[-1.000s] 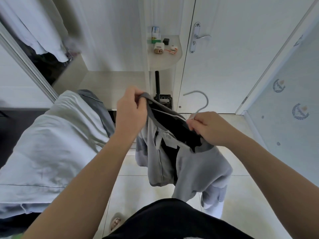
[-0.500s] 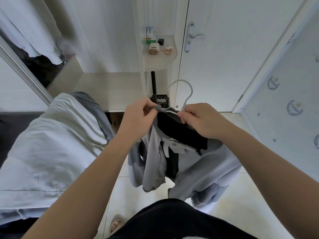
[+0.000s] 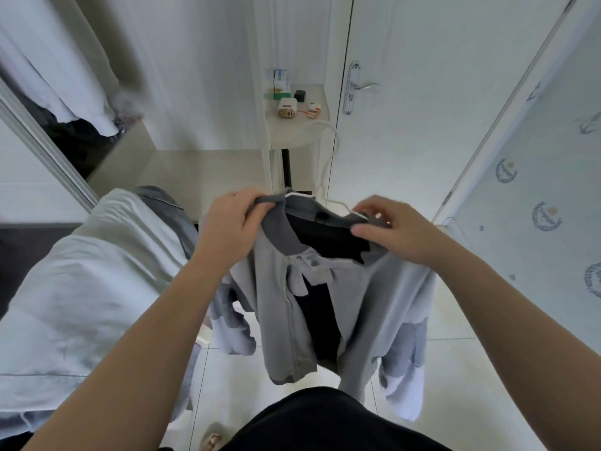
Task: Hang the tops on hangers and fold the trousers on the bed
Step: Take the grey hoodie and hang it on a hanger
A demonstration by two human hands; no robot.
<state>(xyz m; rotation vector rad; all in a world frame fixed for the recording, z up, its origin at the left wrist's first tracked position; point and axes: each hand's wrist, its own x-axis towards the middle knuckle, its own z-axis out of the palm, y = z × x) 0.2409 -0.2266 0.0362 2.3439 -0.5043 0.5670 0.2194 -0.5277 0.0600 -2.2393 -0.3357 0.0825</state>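
Centrally, a grey zip-front top (image 3: 286, 297) is held in mid-air above the tiled floor (image 3: 455, 369), just beside the foot edge of the bed (image 3: 81, 281) and clear of its surface. The left hand (image 3: 232, 224) grips the darker grey collar (image 3: 276, 229); its fingers (image 3: 260, 206) are curled and pinch the collar edge against the thumb. The right hand (image 3: 395, 231) holds the opposite shoulder of the top, its fingers (image 3: 370, 208) bent over the fabric and the thumb pressed beneath, pinching the cloth together with one arm of a white hanger (image 3: 335, 141). The hanger's hook rises behind the collar, in front of a rounded corner shelf (image 3: 292, 141). The top's front hangs open, showing a black inner layer (image 3: 325, 239); both sleeves dangle, the right one ending in a pale cuff (image 3: 409, 398).

A pale sheet covers the bed, and a grey garment (image 3: 162, 203) lies at its far corner. Small items stand on the shelf, among them a white charger block (image 3: 287, 109). A white door (image 3: 422, 109) with a lever handle (image 3: 366, 86) is shut beyond. Upper left, a white garment (image 3: 48, 66) hangs inside an open wardrobe. The person's black clothing (image 3: 325, 421) fills the lower edge, with a sandalled foot (image 3: 211, 441) beside it.
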